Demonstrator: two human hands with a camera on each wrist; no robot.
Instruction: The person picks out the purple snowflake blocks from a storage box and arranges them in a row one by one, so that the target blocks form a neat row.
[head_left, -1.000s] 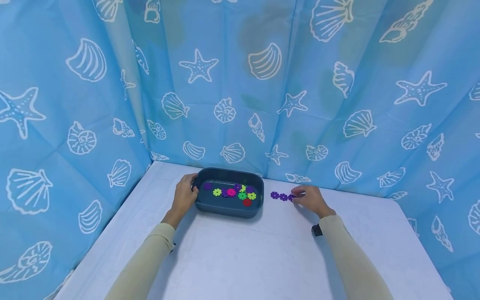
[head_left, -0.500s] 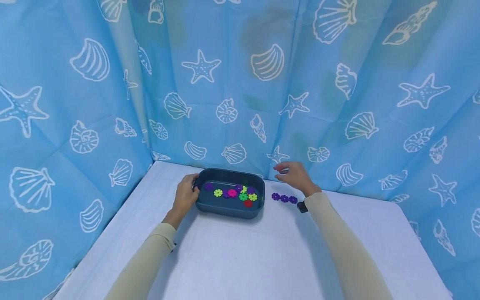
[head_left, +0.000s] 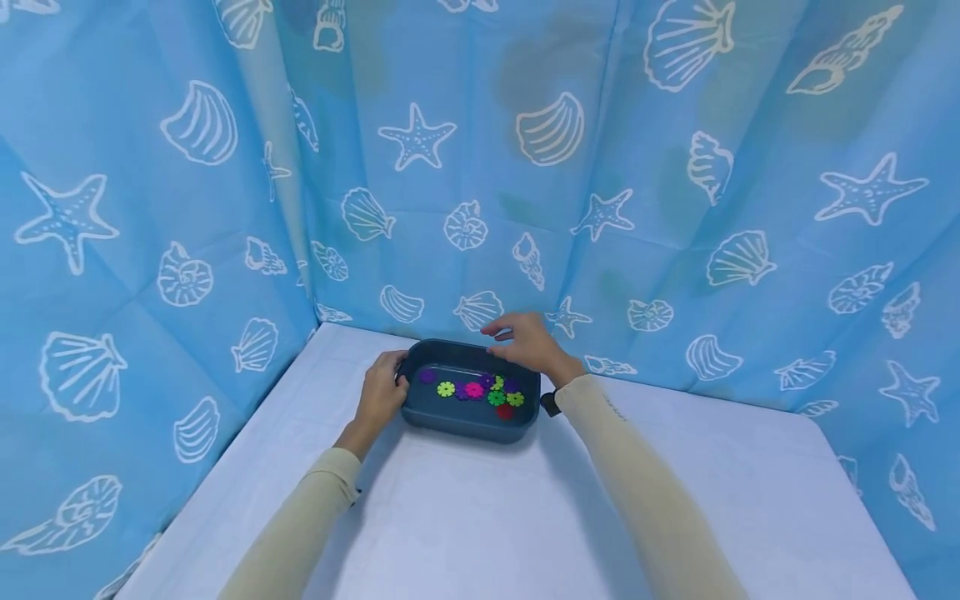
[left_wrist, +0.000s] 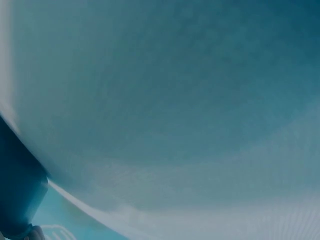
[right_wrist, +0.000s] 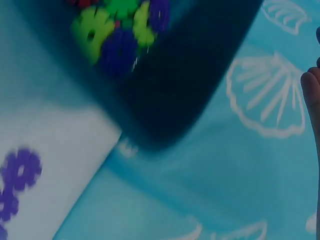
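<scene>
My left hand (head_left: 381, 392) grips the left end of a dark blue-grey plastic basin (head_left: 465, 427), thumb over the rim. Flower-shaped plastic snap discs lie on its floor: a pink disc (head_left: 474, 390), a yellow disc (head_left: 446, 389), a green disc (head_left: 497, 398), a red disc (head_left: 505, 412) and several purple ones. Above the back right rim hovers my right hand (head_left: 528, 343), fingers loosely bent and nothing between them. A purple disc (right_wrist: 21, 169) joined in a row with others lies on the table in the right wrist view; my right forearm hides that row in the head view.
White cloth covers the table (head_left: 465, 517). Blue curtain (head_left: 420, 250) with white shell and starfish prints hangs close behind and along both sides. A small black device (head_left: 550, 404) sits on my right wrist. The left wrist view is mostly blurred basin wall (left_wrist: 175, 100).
My right hand has let go of the purple row's right end, lifted, and swung left to above the basin. The left hand keeps its hold; the view has shifted slightly.
</scene>
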